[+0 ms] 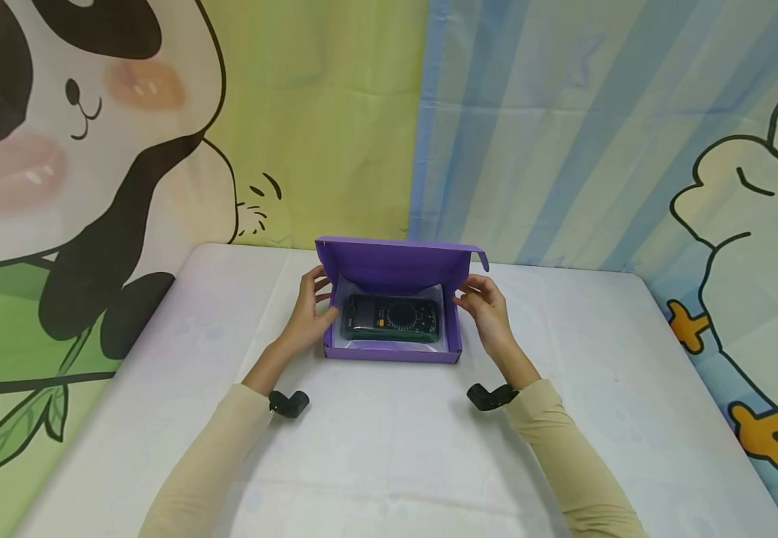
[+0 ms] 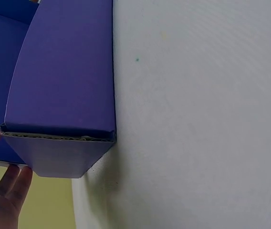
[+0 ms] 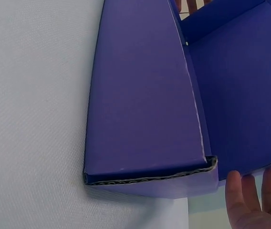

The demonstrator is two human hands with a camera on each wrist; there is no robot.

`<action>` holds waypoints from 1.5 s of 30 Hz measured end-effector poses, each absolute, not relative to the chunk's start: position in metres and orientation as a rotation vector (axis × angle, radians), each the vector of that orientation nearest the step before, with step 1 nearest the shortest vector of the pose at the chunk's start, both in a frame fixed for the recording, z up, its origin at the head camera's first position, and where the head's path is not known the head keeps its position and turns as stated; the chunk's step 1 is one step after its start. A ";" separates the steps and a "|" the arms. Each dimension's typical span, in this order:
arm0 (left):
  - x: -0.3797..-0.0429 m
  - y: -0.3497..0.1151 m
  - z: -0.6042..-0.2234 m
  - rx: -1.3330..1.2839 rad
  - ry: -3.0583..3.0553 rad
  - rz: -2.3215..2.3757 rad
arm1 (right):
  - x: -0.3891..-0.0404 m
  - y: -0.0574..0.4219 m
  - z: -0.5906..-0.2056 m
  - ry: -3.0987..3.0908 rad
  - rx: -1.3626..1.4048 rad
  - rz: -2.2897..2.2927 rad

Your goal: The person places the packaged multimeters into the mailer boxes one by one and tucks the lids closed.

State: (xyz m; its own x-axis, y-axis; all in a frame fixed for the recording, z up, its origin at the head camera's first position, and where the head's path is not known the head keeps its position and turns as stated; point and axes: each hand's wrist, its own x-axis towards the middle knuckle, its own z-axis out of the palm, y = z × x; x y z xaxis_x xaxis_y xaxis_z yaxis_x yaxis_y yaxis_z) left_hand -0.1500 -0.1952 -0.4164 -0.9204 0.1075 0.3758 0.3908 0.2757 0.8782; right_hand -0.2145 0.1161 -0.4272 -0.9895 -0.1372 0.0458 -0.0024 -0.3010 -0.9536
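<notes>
A purple cardboard box lies on the table with its lid raised at the back. Inside it, on clear plastic wrapping, rests a dark digital multimeter with a round dial and a green edge. My left hand holds the box's left side, its thumb at the wall's top edge and its fingers farther back. On the opposite side my right hand grips the box's edge near the lid. Fingertips touch the purple cardboard in the right wrist view. Neither hand touches the multimeter.
A white cloth covers the table. Behind it hang a yellow-green curtain and a blue striped one, with a cartoon panda at the left. Each wrist wears a black camera, such as the left one.
</notes>
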 end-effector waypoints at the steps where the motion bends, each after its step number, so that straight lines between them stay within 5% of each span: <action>1: -0.150 -0.195 -0.416 -0.458 -2.303 -1.696 | -0.215 0.116 -0.428 1.812 -0.183 -2.458; 18: -0.147 -0.195 -0.416 -0.414 -2.306 -1.695 | -0.214 0.119 -0.435 1.852 -0.177 -2.442; 32: -0.143 -0.188 -0.380 -0.391 -2.154 -1.550 | -0.198 0.130 -0.424 1.961 -0.872 -2.644; 45: -0.139 -0.188 -0.373 -0.436 -2.103 -1.646 | -0.190 0.128 -0.402 2.305 -0.816 -2.376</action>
